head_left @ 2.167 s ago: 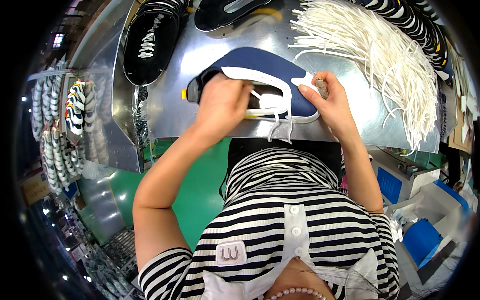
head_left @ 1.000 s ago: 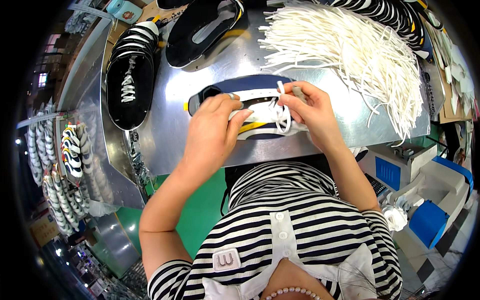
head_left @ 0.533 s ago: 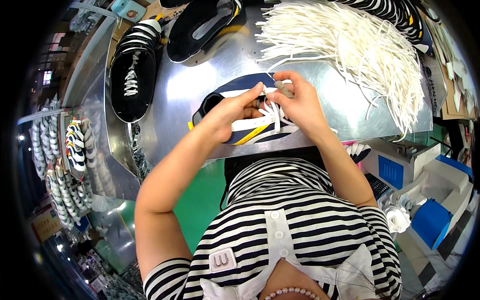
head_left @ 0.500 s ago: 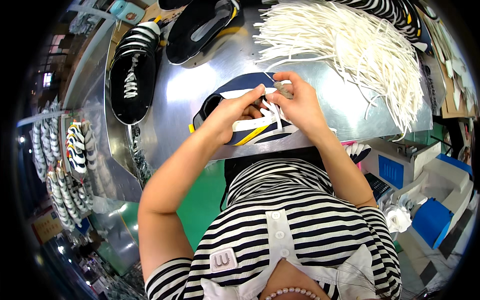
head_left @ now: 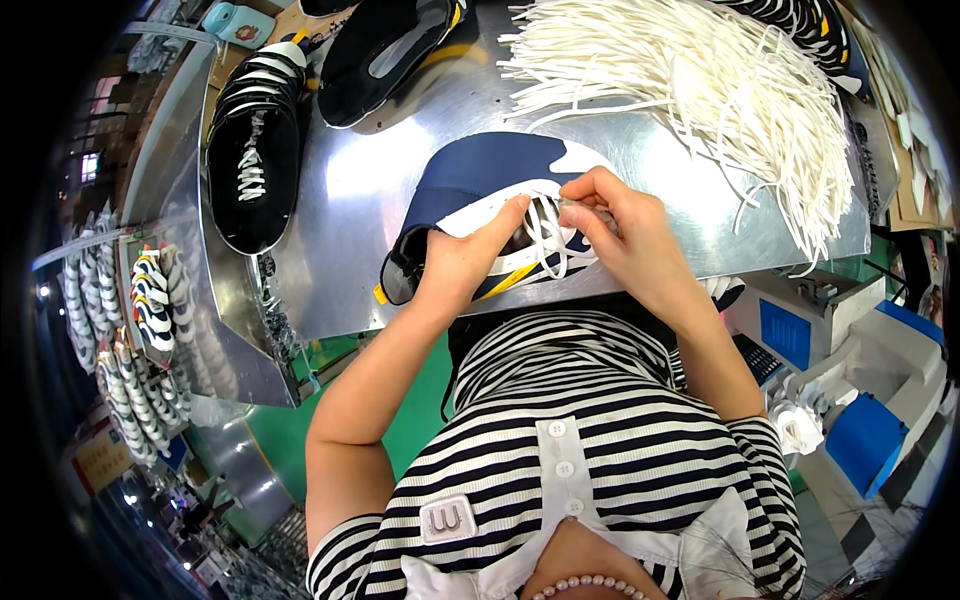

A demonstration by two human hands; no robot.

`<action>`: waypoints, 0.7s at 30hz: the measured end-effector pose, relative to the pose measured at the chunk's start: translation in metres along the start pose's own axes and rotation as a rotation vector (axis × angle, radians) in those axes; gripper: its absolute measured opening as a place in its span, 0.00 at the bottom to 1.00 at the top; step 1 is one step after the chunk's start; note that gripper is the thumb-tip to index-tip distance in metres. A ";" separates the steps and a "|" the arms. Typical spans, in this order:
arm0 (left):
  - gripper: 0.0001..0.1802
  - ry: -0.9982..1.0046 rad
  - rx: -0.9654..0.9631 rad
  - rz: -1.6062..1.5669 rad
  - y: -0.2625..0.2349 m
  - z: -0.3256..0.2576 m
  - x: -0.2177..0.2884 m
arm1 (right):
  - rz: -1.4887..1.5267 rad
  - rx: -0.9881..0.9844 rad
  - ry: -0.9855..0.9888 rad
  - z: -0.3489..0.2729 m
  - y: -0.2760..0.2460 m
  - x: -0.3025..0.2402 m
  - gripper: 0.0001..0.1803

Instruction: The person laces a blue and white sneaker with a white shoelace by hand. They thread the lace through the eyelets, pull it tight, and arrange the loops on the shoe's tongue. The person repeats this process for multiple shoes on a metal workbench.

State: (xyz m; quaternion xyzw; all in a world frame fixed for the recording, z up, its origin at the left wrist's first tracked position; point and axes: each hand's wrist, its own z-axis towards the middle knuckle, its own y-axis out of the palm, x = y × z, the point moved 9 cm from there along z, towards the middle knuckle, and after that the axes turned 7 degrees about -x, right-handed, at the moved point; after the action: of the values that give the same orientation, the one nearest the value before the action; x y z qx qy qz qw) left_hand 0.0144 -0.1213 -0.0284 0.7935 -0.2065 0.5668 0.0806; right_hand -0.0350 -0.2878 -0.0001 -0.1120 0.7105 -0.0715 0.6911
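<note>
Lacing navy-and-white shoe upper point(head_left: 480, 185), white lace point(head_left: 548, 232), yellow stripe.

Bare metal table point(head_left: 340, 200) left of shoe upper point(head_left: 480, 180); lace pile point(head_left: 720, 90) crowds right.

A shiny metal worktable point(head_left: 360, 190) fills the upper middle of the view, its surface reflecting bright overhead light. A thick heap of white laces point(head_left: 720, 90) is spread across its far right part. A finished black shoe with white lacing point(head_left: 252, 150) is laid at the table's left edge, and a black shoe upper point(head_left: 385, 50) is placed beyond it. Rows of striped shoes point(head_left: 140, 340) are racked along the left side. A green floor point(head_left: 410, 400) is seen below the table. Blue and white bins point(head_left: 860, 420) are set at the right. Small points of lamp light point(head_left: 45, 292) are seen at the far left.
</note>
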 end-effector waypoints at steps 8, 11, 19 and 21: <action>0.06 -0.014 -0.125 -0.052 0.007 -0.001 0.002 | -0.203 -0.074 -0.057 0.015 0.001 -0.005 0.07; 0.09 -0.047 -0.199 -0.055 0.011 -0.005 0.002 | -0.311 -0.186 -0.038 0.023 0.007 -0.012 0.06; 0.18 -0.184 -0.314 -0.069 0.016 -0.005 -0.013 | -0.440 -0.346 0.055 0.034 0.020 -0.003 0.07; 0.18 -0.249 -0.296 -0.083 0.005 -0.003 -0.020 | -0.343 -0.262 0.144 0.031 -0.007 -0.010 0.09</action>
State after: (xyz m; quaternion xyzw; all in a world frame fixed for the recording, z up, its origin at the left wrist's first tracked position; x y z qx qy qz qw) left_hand 0.0039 -0.1201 -0.0464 0.8447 -0.2631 0.4239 0.1937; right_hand -0.0033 -0.2908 0.0102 -0.3145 0.7318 -0.1028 0.5957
